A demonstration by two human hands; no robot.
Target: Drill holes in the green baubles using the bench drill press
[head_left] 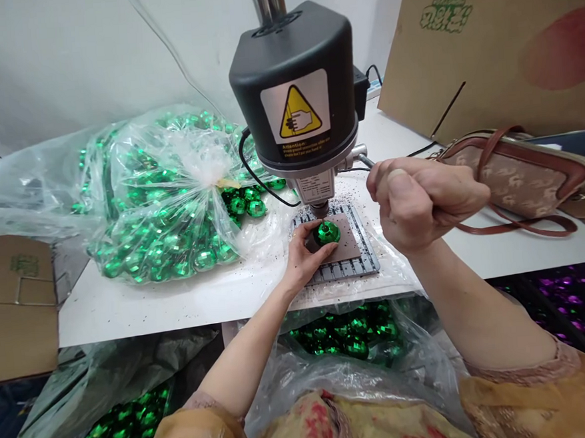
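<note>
A small bench drill press with a black housing and a yellow warning sticker stands before me. On its slotted metal base lies a flat brown board. My left hand grips a shiny green faceted ball on that board, thumb and fingers around its left side. The chuck is right over the ball, with the bit at the ball's top. My right hand is closed in a fist round the press's feed lever, whose outer part the fingers hide.
A clear plastic bag full of green balls lies left on the white table. More green balls fill a bag below the table edge. At right are a brown handbag and a large carton. Dark specks are scattered around the base.
</note>
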